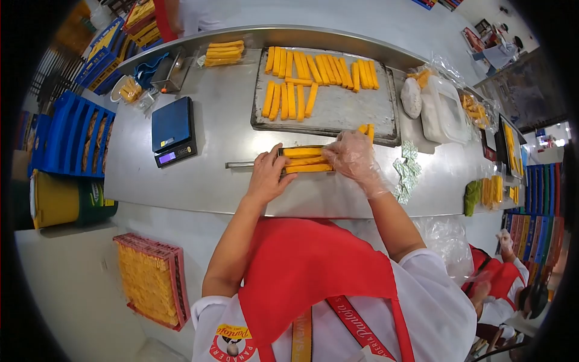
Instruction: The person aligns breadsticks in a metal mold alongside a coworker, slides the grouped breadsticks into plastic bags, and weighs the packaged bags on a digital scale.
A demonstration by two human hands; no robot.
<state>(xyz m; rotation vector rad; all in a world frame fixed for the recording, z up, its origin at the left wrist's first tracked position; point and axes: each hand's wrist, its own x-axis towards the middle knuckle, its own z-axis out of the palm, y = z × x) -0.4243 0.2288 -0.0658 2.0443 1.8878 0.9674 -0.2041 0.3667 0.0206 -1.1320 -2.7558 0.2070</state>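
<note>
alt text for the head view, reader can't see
A person's bare left hand and gloved right hand handle yellow sticks at a metal table. A tray of more sticks lies beyond, a digital scale to the left.

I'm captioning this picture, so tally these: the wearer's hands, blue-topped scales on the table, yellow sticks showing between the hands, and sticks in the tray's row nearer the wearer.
Hands (left hand, right hand): 2
Blue-topped scale: 1
Yellow sticks between the hands: 3
Nearer-row sticks: 6
Total: 12
</note>
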